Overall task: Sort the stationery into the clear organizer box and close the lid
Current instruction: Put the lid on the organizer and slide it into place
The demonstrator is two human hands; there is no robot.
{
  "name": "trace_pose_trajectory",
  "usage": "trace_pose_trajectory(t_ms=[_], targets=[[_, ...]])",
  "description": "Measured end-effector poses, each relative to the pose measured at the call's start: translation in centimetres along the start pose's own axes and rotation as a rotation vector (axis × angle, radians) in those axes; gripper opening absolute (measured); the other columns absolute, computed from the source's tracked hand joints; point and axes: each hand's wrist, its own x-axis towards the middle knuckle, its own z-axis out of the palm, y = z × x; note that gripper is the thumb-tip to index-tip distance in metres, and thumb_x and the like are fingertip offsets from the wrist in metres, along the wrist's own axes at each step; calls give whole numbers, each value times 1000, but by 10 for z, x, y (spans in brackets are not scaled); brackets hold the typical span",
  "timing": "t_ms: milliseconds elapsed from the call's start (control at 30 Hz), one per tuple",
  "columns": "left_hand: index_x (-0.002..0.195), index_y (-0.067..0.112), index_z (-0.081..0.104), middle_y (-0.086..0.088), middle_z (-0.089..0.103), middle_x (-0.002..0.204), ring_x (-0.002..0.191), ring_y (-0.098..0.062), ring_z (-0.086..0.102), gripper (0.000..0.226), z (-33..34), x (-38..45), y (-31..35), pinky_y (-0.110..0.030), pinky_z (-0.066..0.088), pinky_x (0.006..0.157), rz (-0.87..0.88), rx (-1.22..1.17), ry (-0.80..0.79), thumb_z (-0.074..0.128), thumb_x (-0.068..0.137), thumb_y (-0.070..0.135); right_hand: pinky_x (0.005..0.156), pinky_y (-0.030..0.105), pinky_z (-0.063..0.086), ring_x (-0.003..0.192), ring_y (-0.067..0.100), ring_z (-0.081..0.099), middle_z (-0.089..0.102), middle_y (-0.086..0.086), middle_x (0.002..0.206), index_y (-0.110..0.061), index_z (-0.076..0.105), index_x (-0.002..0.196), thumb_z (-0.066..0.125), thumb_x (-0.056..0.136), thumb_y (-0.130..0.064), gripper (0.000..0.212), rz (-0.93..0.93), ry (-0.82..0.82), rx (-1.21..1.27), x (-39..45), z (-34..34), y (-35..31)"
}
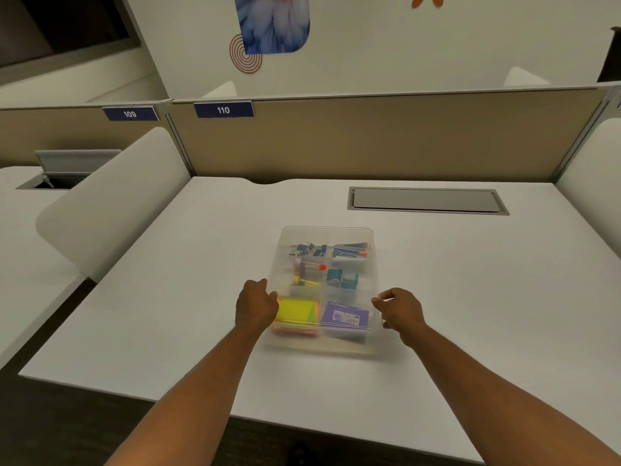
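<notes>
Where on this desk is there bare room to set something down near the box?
Bare desk lies left of the organizer box, toward the white side divider, and right of it, below the grey cable hatch. The near edge between the forearms is free too. It is crowded where the left hand and right hand flank the box.

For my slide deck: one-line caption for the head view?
Both hands grip the clear box of sorted stationery on a white desk.
</notes>
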Motion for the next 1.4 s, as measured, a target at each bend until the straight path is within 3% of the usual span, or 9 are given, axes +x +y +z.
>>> trace_pose_trajectory(t_ms=[100, 333, 433, 500, 600, 700, 933, 1200, 1400], targets=[[134, 9, 54, -14, 57, 127, 117, -31, 56, 43, 2, 1, -3, -38, 45, 96, 6, 53, 7, 55, 95, 27, 56, 26, 54, 71, 19, 64, 65, 2, 92, -15, 61, 97, 70, 88, -31, 21, -8, -21, -18, 1, 0, 1], [122, 11, 64, -10, 64, 125, 115, -29, 58, 40, 4, -4, -13, -36, 44, 93, -42, 96, 0, 48, 98, 39, 57, 29, 57, 70, 22, 69, 70, 5, 83, -12, 62, 84, 64, 91, -39, 28, 20, -112, -80, -1, -3, 3], [89, 11, 65, -8, 69, 96, 91, -29, 63, 42, 5, -10, -23, -36, 48, 78, -62, 79, -20, 44, 98, 47, 49, 25, 53, 61, 20, 72, 72, 5, 80, -8, 63, 85, 60, 92, -44, 36, 54, -180, -68, -2, -8, 5], [82, 12, 61, -6, 67, 82, 78, -28, 68, 38, 4, -13, -28, -33, 50, 71, -55, -72, -65, 49, 97, 45, 47, 23, 52, 58, 20, 72, 72, 6, 79, -6, 63, 85, 59, 93, -43, 38, 63, -191, -41, -2, -10, 5], [109, 11, 66, -9, 63, 91, 72, -26, 73, 23, 0, -18, -39, -34, 58, 70, -138, -530, -223, 62, 94, 28, 48, 24, 53, 57, 20, 71, 72, 8, 82, -5, 64, 88, 60, 93, -39, 35, 86, -207, -18, -2, -12, 4], [127, 4, 60, -12, 64, 94, 80, -28, 72, 37, -1, -23, -52, -38, 59, 82, -171, -716, -277, 66, 91, 14, 53, 27, 56, 66, 23, 71, 73, 13, 93, -3, 62, 97, 65, 92, -29, 27, 134, -312, 21, -3, -19, -1], [110, 2, 65, -11, 64, 86, 74, -24, 71, 20, 2, -26, -50, -32, 59, 75, -231, -811, -256, 66, 91, 9, 72, 34, 59, 77, 24, 69, 70, 16, 102, -9, 54, 108, 66, 92, -20, 24, 159, -451, 39, -10, -26, -4], [115, 8, 60, -6, 58, 77, 66, -23, 69, 24, 10, -36, -51, -33, 60, 70, -215, -795, -188, 65, 93, 17, 58, 28, 58, 66, 19, 68, 67, 10, 96, -13, 51, 108, 56, 97, -30, 21, 81, -328, -43, -19, -14, 5], [113, 10, 63, -9, 65, 86, 66, -20, 66, 23, 9, -33, -54, -34, 60, 70, -218, -726, -185, 65, 92, 20, 54, 26, 54, 63, 16, 65, 67, 7, 92, -14, 53, 106, 54, 98, -34, 22, 64, -307, -75, -24, -14, 7]])
